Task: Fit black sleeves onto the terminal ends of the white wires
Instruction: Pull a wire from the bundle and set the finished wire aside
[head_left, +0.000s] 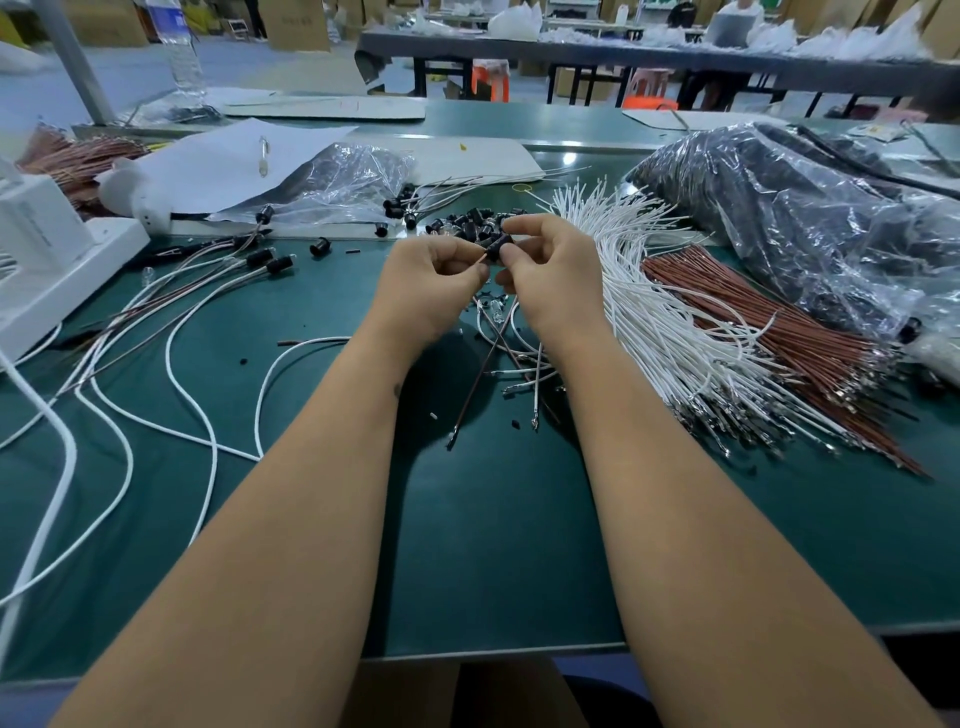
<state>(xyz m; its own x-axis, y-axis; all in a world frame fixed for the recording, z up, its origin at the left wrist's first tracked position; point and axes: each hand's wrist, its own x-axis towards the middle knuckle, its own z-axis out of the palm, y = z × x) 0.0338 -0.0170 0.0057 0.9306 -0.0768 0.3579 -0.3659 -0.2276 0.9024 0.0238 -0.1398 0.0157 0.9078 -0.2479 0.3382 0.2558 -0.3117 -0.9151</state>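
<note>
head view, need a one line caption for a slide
Both hands, left and right, pinch a black sleeve over the green table, white wires alongside.

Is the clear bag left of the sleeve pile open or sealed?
Open: the clear bag lies slack and its mouth gapes toward the loose black sleeves spilled beside it.

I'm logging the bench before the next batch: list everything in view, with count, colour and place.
sleeve: one, black, pinched between both hands
loose sleeves: a pile, black, behind the hands
white wires: big bundle, right of the hands
brown wires: big bundle, right of the white wires
finished wires: several, white and brown, black-capped, left
clear bag: one, far left of centre
dark bag: one, clear plastic over dark contents, far right
paper: white sheets, far left
mat: green, covers the bench
left hand: pinching at the sleeve
right hand: pinches the sleeve
</note>
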